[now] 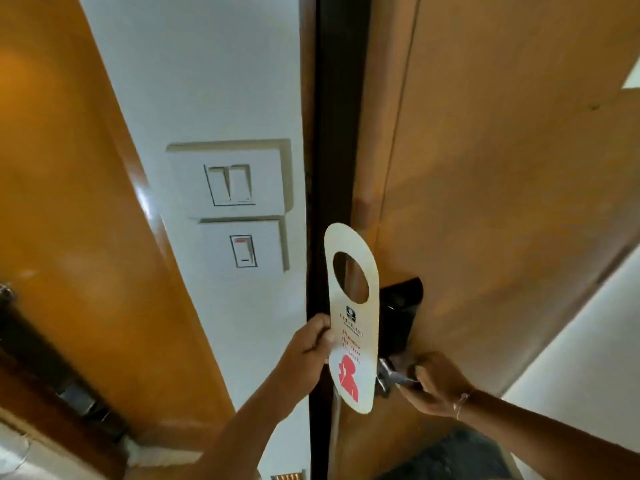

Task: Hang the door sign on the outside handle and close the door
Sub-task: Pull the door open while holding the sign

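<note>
My left hand pinches the door sign upright, just left of my right hand, which grips what looks like the inside handle. Next: open, reach the outside handle.

support: wooden door | mounted: black lock plate, metal handle

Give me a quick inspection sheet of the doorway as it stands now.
Surface: wooden door, at the dark frame.
Job's things: door sign upright, not yet on any handle; metal handle below a black lock plate.
Clutter: nothing seen.
Grippers: left hand pinches the sign's edge; right hand grips the handle.
Cables: nothing seen.
Surroundings: white wall with two switch plates.
</note>
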